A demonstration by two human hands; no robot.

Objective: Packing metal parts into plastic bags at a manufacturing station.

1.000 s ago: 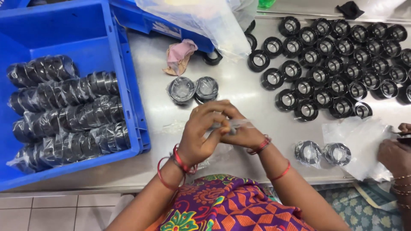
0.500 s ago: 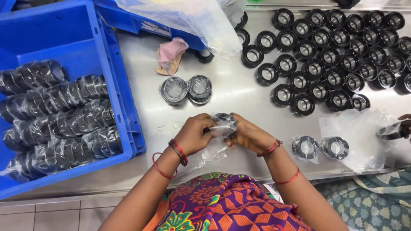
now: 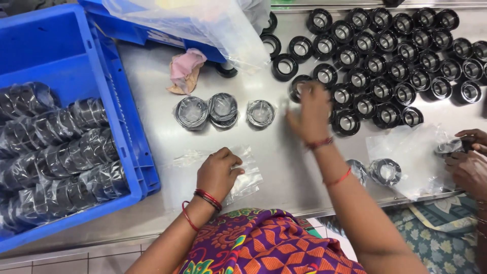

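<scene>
Both hands split since before: right hand (image 3: 310,112) reaches, fingers loosely apart, onto an unbagged black ring (image 3: 300,86), left hand (image 3: 218,172) presses clear bags (image 3: 243,175); three wrapped rings (image 3: 223,109) done, many left.

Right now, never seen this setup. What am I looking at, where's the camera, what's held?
There is no machine here: a person works with bare hands, and one camera worn on the head looks down at a metal table. The left hand rests on a pile of clear plastic bags. The right hand reaches to a black ring part at the edge of many such rings laid in rows. Three bagged rings lie in the middle. A blue crate on the left holds bagged stacks. At the far right, another person's hands work.
</scene>
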